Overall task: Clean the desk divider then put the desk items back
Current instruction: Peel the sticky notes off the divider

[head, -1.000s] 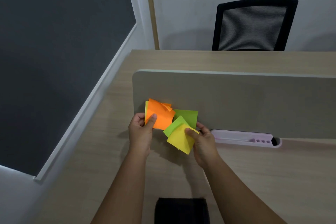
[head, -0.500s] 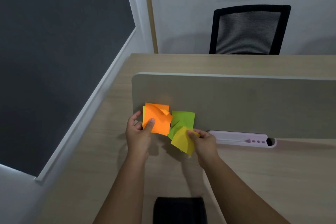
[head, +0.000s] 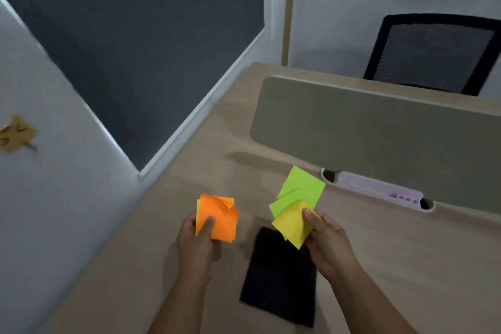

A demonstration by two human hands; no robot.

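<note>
The grey-beige desk divider (head: 379,133) stands across the wooden desk (head: 406,266), bare of notes. My left hand (head: 196,241) grips a small stack of orange sticky notes (head: 217,218), thumb on top. My right hand (head: 328,241) holds green sticky notes (head: 301,190) and yellow sticky notes (head: 291,225) fanned together. Both hands hover above the desk, in front of the divider and apart from it. A black cloth (head: 279,279) lies flat on the desk between and below my hands.
A lilac pen tray (head: 379,190) sits at the foot of the divider. A black mesh chair (head: 433,54) stands behind the desk. A dark window and white wall bound the left side.
Both hands have pulled the sticky notes off the divider and drawn back toward me, moving apart. The camera has swung left, and the black cloth is in fuller view.
</note>
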